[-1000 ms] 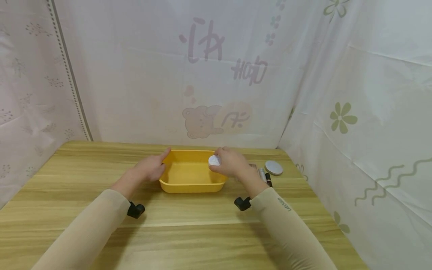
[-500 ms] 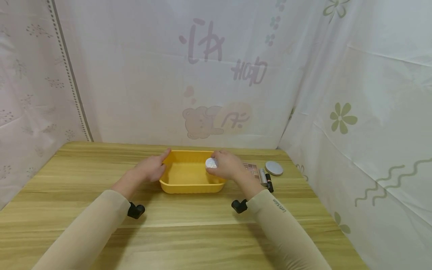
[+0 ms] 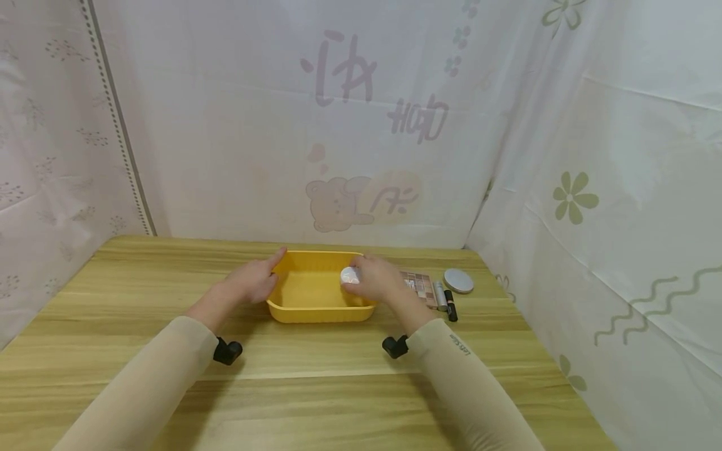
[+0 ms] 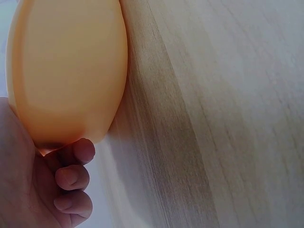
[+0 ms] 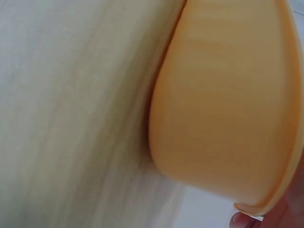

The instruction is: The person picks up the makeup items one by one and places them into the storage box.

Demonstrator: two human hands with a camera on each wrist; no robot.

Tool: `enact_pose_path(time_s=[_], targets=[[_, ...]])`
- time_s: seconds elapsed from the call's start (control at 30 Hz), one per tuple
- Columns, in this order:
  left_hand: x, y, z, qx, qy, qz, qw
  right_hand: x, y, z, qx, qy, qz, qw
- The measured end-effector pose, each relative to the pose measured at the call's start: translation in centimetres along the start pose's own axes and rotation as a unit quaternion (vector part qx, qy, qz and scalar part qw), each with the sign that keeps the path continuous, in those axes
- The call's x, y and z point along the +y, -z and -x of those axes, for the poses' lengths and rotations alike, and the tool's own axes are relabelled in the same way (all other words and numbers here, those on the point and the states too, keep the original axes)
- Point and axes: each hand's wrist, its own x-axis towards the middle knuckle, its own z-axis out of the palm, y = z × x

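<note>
Just below my frame's centre, the right hand (image 3: 376, 279) pinches a round white item (image 3: 349, 275) over the right part of the yellow tray (image 3: 324, 315), whose long axis runs left to right. The left hand (image 3: 254, 280) grips its left end. I can't tell whether the item touches the floor inside.

Head view looks forward and down across the desk (image 3: 316, 388) from farther back; both wrist views, close in and tilted sideways, share the yellow tray (image 3: 321, 315).
</note>
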Motion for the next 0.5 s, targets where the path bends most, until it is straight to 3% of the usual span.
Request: enact_pose_path(time_s=[0.5], targets=[[-0.3, -0.2, -0.3, 0.0, -0.003, 0.005, 1.0, -0.1, -1.5, 0.0, -0.009, 0.007, 0.005, 0.9999]])
